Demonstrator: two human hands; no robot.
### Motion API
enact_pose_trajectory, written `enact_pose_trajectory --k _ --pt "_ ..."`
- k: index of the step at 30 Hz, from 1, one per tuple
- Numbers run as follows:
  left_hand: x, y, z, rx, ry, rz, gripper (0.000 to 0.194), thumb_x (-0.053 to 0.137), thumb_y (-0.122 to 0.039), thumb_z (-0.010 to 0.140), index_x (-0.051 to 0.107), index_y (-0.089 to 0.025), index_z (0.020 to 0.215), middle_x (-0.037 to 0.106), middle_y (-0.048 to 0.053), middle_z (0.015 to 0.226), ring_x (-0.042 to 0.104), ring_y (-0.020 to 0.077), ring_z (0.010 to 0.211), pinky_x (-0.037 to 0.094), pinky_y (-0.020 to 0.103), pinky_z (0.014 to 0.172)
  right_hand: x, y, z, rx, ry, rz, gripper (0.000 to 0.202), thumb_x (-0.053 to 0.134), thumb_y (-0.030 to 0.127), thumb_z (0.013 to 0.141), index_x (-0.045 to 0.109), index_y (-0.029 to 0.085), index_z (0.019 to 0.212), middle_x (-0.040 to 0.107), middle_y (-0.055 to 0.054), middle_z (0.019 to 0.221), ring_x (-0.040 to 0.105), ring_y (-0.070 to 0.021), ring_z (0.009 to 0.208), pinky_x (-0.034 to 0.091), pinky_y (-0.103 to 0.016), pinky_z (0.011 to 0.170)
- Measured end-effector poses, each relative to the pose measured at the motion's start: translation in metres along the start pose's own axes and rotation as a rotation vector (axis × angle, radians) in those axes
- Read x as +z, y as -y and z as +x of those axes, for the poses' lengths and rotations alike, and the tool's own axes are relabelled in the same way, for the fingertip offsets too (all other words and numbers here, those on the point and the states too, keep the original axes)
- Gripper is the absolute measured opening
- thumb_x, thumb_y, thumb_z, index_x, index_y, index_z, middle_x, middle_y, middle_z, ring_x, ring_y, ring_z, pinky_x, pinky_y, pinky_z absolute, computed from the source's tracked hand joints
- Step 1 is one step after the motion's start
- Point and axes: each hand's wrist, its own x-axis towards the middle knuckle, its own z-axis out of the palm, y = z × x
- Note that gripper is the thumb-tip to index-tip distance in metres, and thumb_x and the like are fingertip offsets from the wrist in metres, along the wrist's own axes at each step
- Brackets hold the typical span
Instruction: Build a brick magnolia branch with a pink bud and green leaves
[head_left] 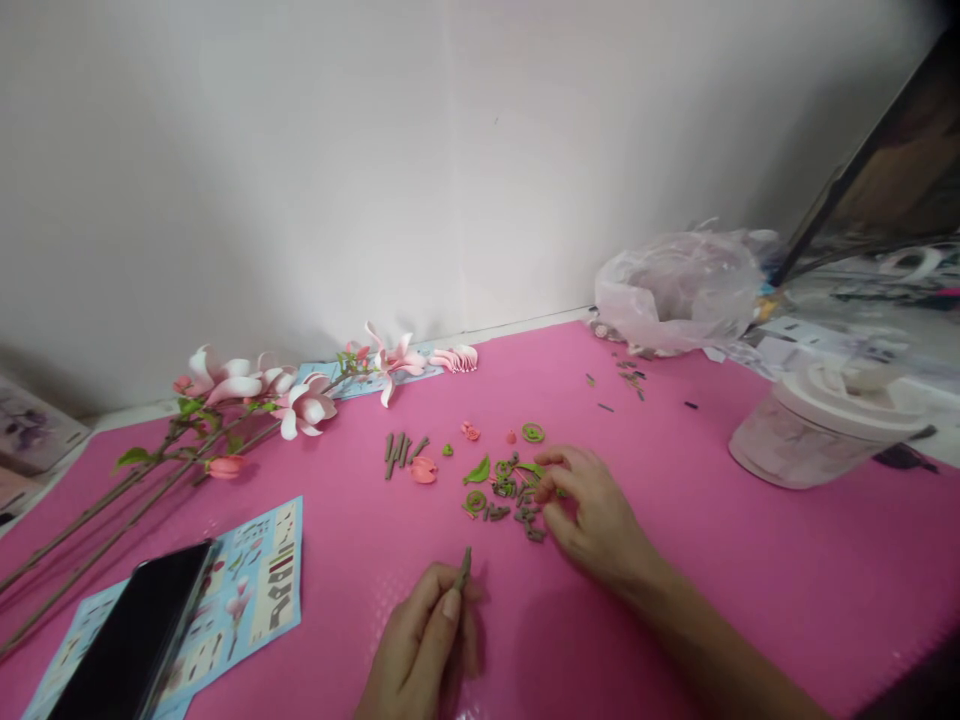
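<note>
At the bottom centre, my left hand (427,640) pinches a short grey-brown branch piece (464,568) between thumb and fingers, its tip pointing up and away. My right hand (592,510) reaches to the right side of a pile of small grey-brown pieces (529,517), fingers curved and apart; I see nothing held in it. Green leaf and ring parts lie in and around the pile, among them a green leaf (478,470) and a green ring (533,432). To the left, several brown stick pieces (400,452) lie beside a pink petal bud (424,470).
Assembled magnolia stems (150,492) lie at the left. A black phone (139,630) rests on a printed instruction sheet (279,570). Pink-white petals (455,359) sit near the wall. At the right stand a lidded plastic tub (795,440) and a clear plastic bag (675,290).
</note>
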Motion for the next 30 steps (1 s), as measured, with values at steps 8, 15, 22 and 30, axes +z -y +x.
enact_pose_trajectory --k 8,15,22,30 --pt "0.0 -0.004 -0.001 0.032 -0.008 0.049 0.036 0.041 -0.05 0.089 0.049 -0.019 0.073 0.045 -0.006 0.052 0.032 0.0084 0.044 0.019 0.025 0.045 0.008 0.011 -0.003 -0.124 0.208 0.001 0.026 0.06 0.014 0.072 0.066 0.021 0.096 0.053 -0.011 0.116 0.045 -0.0277 0.114 0.036 -0.046 0.096" --pt "0.002 -0.006 -0.001 0.02 -0.012 0.045 0.035 0.042 -0.051 0.088 0.05 -0.018 0.079 0.045 -0.006 0.052 0.031 0.0091 0.044 0.018 0.025 0.045 0.011 0.005 -0.001 -0.085 0.145 -0.044 0.023 0.054 0.013 0.079 0.066 0.021 0.096 0.057 -0.011 0.108 0.05 -0.0257 0.105 0.04 -0.044 0.091" --pt "0.0 -0.002 -0.001 0.021 0.0 0.027 0.039 0.042 -0.052 0.088 0.048 -0.019 0.07 0.044 -0.006 0.052 0.031 0.0079 0.043 0.017 0.025 0.045 -0.002 0.007 0.0 -0.016 0.088 -0.045 0.014 0.054 0.007 0.065 0.057 0.02 0.068 0.059 -0.007 0.097 0.052 -0.0253 0.099 0.041 -0.042 0.085" --pt "0.0 -0.001 0.0 0.014 -0.001 0.007 0.037 0.044 -0.051 0.088 0.048 -0.019 0.072 0.045 -0.005 0.053 0.031 0.0074 0.044 0.017 0.025 0.044 0.002 0.005 -0.005 -0.023 0.168 -0.093 0.012 0.059 0.009 0.068 0.057 0.02 0.069 0.059 -0.005 0.097 0.052 -0.0234 0.097 0.038 -0.04 0.086"
